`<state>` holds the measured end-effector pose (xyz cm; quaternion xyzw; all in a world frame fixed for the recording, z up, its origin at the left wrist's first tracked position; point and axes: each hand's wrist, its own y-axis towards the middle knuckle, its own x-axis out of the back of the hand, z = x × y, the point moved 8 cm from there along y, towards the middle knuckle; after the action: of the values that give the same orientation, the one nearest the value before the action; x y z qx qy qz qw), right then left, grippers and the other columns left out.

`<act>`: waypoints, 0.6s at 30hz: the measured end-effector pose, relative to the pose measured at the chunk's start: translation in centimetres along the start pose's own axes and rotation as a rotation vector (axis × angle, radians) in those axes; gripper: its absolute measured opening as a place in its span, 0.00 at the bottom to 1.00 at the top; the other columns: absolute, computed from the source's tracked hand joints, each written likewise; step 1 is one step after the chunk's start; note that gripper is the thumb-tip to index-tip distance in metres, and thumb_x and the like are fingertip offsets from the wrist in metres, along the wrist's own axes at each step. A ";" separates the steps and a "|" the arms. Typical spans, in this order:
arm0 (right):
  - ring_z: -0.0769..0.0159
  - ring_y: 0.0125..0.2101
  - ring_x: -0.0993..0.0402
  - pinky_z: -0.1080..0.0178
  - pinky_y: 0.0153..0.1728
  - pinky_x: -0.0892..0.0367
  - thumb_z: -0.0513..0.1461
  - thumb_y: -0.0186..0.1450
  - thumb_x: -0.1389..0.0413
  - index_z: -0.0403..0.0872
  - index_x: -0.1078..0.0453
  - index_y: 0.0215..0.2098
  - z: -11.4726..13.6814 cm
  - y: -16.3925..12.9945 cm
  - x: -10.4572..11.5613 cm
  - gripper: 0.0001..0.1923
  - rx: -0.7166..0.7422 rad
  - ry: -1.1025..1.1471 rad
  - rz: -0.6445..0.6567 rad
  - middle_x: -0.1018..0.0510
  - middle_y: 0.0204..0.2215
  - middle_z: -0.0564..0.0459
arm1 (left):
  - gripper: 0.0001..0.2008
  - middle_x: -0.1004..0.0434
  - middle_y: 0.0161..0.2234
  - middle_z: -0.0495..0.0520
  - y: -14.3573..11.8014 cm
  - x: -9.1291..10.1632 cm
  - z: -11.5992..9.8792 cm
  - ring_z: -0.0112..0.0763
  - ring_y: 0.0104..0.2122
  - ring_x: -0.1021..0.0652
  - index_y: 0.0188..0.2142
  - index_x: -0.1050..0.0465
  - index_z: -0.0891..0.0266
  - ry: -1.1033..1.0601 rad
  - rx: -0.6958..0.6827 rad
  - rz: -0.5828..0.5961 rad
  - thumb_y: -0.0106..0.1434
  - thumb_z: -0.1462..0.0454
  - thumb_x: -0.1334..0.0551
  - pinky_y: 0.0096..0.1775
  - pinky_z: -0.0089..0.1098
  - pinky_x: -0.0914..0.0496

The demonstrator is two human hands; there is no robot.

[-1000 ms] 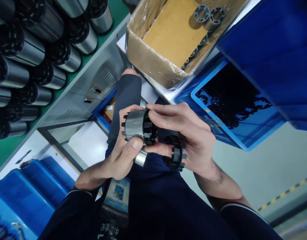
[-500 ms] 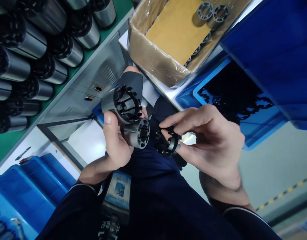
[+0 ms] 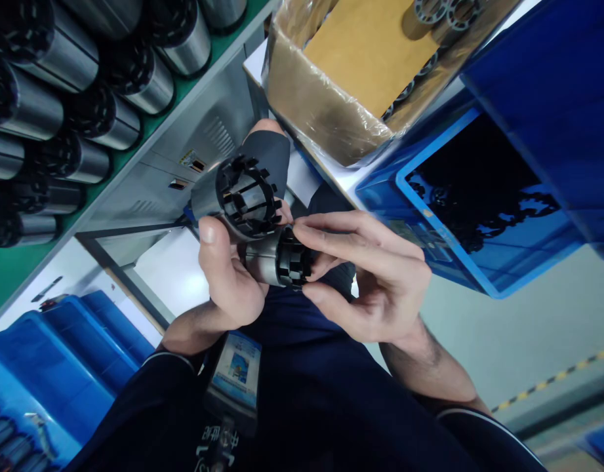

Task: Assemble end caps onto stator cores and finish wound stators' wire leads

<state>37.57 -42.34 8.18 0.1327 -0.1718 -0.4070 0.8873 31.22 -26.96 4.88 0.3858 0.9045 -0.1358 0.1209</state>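
Left hand: centre of frame, fingers curled round 2 metal cylinders at once; thumb pressed flat along their near side.
Upper cylinder: steel sleeve, black toothed plastic end turned toward the camera, hollow inside; sits above and touching the lower one.
Lower cylinder: steel sleeve lying sideways, just below the upper one, against the left palm.
Black ring: toothed plastic piece, seated against the right end of the lower cylinder.
Right hand: right of centre; thumb and forefinger pinching the black ring from below and above, other fingers folded loosely behind.
Row of cylinders: upper left of frame, many steel sleeves with black ends lying side by side on a green surface.
Cardboard box: top centre, plastic-lined, brown sheet inside, a few grey rings at its far corner.
Blue bin: right of frame, dark heap of black rings inside; well apart from the hands.
Blue crates: lower left of frame.
Lap: dark blue clothing at bottom centre, below both hands.
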 end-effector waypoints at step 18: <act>0.58 0.43 0.09 0.59 0.39 0.08 0.42 0.64 0.16 0.57 0.13 0.67 -0.6 -1.0 -0.5 0.34 -0.019 -0.047 -0.115 0.10 0.53 0.46 | 0.42 0.18 0.32 0.58 -0.1 1.1 3.0 0.60 0.59 0.13 0.36 0.25 0.47 0.180 0.184 0.026 0.70 0.22 0.60 0.51 0.64 0.15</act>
<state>36.81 -42.53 7.13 0.1246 -0.1807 -0.4618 0.8594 30.72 -27.34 1.76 0.4175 0.8904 -0.1814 0.0049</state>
